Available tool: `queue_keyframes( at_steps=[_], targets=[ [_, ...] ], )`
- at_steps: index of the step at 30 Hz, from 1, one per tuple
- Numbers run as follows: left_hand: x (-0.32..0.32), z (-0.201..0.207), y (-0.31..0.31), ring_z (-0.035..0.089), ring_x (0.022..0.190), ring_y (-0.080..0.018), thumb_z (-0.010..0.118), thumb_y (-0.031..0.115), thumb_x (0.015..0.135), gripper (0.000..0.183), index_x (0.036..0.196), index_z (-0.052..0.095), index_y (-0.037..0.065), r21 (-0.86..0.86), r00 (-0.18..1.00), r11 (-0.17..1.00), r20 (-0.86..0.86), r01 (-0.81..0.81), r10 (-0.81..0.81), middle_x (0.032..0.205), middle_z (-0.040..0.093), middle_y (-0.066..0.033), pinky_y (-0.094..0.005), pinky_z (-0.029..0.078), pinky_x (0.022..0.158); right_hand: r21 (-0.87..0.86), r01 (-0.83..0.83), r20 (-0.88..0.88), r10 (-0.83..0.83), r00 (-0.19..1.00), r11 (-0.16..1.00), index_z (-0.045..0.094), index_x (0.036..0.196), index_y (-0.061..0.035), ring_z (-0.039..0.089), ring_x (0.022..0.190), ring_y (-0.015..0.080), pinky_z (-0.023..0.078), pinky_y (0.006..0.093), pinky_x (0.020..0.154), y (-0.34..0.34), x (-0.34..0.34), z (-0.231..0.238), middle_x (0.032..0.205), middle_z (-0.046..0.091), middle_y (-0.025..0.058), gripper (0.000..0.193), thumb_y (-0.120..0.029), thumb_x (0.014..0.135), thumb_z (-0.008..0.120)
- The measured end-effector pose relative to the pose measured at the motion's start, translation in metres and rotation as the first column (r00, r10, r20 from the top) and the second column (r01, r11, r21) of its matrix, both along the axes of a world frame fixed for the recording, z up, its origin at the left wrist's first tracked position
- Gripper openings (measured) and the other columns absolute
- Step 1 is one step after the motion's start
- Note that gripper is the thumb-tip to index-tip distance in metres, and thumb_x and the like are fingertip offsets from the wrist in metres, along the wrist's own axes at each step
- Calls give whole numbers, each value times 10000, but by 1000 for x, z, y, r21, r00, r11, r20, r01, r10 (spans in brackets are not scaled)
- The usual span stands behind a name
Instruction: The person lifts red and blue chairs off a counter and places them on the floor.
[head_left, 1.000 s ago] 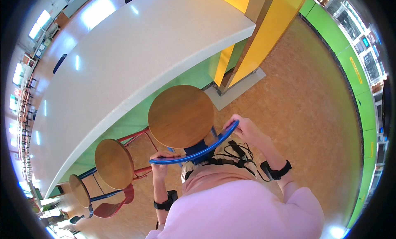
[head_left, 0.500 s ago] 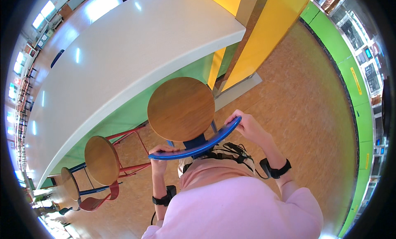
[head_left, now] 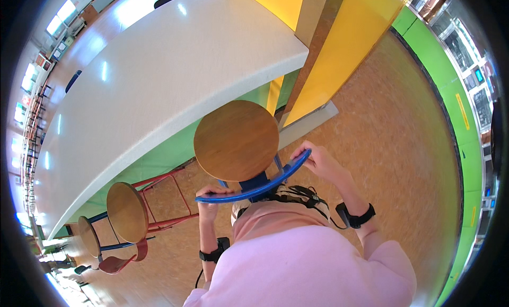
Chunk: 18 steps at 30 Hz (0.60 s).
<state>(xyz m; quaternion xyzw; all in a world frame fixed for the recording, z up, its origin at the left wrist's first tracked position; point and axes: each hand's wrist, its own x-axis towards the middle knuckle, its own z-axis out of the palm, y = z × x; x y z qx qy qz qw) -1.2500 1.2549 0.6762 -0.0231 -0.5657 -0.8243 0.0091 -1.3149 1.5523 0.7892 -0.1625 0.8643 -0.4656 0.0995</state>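
In front of me stands a chair with a round wooden seat [head_left: 236, 141] and a curved blue backrest [head_left: 260, 190]. My left hand [head_left: 208, 209] is closed around the backrest's left end, fingers over its top. At the other end, my right hand [head_left: 317, 163] grips the rail, its thumb and fingers wrapped over it. The seat's far side meets the edge of a pale curved counter [head_left: 175, 68]. Blue legs show only in part under the seat, and where they meet the floor is hidden.
Left along the counter stand a red-framed chair [head_left: 127, 211] and a blue-framed chair [head_left: 88, 236], both wood-seated. A yellow panel [head_left: 344, 58] rises at the counter's right end, on a grey base [head_left: 310, 121]. Green cabinets [head_left: 450, 105] line the far right, across brown floor [head_left: 392, 164].
The chair and both hands have shifted slightly toward the counter, so the seat now reaches its edge. My grip on the backrest looks the same.
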Motion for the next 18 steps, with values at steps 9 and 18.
queue_keyframes(
  at_steps=[9,18],
  targets=[
    [-8,10,1,590,712,-283,580,134,730,183,673,525,-30,175,998,983,-12,62,-61,709,584,-171,-386,478,690,-43,-47,32,49,998,998,476,825,-12,574,728,223,442,280,636,2,-9,-8,769,580,108,122,16,727,543],
    [-16,-4,-8,575,728,-278,506,116,747,172,683,515,-44,151,996,986,36,77,-83,740,575,-185,-383,475,698,-112,8,35,-4,999,994,509,831,-23,561,735,234,442,286,638,-1,-9,-19,789,571,105,175,25,675,571]
  ],
)
